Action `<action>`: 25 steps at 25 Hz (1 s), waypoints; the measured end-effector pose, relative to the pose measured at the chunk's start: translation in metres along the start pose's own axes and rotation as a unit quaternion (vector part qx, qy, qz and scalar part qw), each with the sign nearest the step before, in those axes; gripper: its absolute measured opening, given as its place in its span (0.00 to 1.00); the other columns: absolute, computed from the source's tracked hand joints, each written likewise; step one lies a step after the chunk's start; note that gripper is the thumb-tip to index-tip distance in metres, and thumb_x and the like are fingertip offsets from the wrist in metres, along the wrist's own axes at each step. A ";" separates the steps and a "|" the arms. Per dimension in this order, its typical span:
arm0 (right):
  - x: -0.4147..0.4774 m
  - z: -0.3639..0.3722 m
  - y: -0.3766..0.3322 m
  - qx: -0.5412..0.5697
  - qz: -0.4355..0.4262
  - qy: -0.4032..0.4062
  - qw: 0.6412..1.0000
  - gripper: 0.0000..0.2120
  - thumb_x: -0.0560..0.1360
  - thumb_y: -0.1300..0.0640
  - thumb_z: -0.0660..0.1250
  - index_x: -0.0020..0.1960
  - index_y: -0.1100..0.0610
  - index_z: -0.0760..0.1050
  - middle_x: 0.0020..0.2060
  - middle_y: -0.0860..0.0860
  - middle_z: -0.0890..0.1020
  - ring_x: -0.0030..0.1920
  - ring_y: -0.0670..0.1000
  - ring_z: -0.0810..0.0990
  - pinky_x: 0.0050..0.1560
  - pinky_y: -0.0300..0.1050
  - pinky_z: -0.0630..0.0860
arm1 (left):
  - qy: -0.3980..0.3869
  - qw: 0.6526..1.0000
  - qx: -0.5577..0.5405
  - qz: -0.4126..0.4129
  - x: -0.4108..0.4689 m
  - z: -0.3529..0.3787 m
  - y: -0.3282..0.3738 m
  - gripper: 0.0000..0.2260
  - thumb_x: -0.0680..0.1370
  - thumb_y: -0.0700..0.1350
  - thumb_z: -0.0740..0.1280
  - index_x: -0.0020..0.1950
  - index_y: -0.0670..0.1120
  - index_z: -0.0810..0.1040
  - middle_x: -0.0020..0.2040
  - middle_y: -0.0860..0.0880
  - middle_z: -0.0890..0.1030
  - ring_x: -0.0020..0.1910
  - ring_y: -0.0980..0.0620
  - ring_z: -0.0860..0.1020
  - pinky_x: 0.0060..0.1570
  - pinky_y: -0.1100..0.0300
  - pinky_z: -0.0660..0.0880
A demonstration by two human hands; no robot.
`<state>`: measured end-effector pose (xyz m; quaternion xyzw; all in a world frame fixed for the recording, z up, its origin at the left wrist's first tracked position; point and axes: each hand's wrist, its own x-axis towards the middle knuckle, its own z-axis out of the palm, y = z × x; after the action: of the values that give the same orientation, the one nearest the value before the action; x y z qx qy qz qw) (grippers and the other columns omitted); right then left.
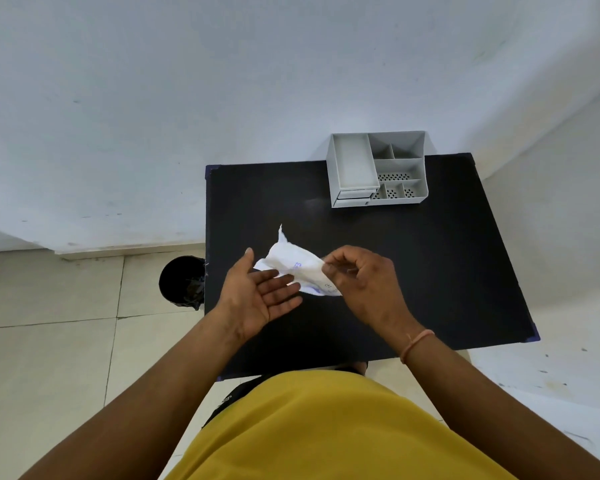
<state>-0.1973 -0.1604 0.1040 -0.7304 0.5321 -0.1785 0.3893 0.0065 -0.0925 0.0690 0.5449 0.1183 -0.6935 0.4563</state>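
Observation:
A crumpled white sheet of paper (293, 263) with blue writing is held above the black table (430, 271). My right hand (361, 278) pinches the paper's right edge between thumb and curled fingers. My left hand (257, 296) lies palm up with straight fingers just under the paper's lower left part, fingertips touching or nearly touching it. The paper's top corner sticks up to a point.
A grey desk organiser (378, 169) with several compartments and small drawers stands at the table's far edge. A black bin (182, 282) sits on the tiled floor left of the table. White walls stand behind and to the right.

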 end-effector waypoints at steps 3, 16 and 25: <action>0.001 -0.005 -0.008 0.030 0.020 0.036 0.999 0.03 0.78 0.55 0.74 0.49 0.53 0.86 0.49 0.44 0.88 0.47 0.43 0.86 0.44 0.37 0.84 | 0.033 0.979 0.133 0.151 -0.021 0.009 -0.007 0.15 0.84 0.52 0.70 0.63 0.42 0.82 0.56 0.39 0.87 0.52 0.42 0.88 0.54 0.43 0.86; -0.013 -0.007 -0.010 0.161 0.113 -0.056 0.979 0.24 0.75 0.65 0.75 0.68 0.50 0.77 0.52 0.47 0.88 0.51 0.46 0.88 0.50 0.38 0.84 | -0.029 0.916 0.315 0.246 -0.036 0.060 -0.023 0.15 0.78 0.45 0.77 0.63 0.43 0.86 0.55 0.45 0.90 0.51 0.49 0.90 0.54 0.47 0.88; -0.018 0.000 -0.001 0.242 0.175 -0.052 0.953 0.23 0.73 0.62 0.79 0.66 0.53 0.79 0.52 0.54 0.85 0.54 0.53 0.86 0.55 0.51 0.85 | 0.005 0.947 0.257 0.190 -0.038 0.053 -0.028 0.06 0.83 0.35 0.70 0.56 0.42 0.86 0.55 0.41 0.89 0.47 0.45 0.91 0.47 0.51 0.88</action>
<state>-0.2030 -0.1438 0.1072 -0.5183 0.5715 -0.1930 0.6062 -0.0493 -0.0930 0.1126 0.6597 -0.1676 -0.5979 0.4232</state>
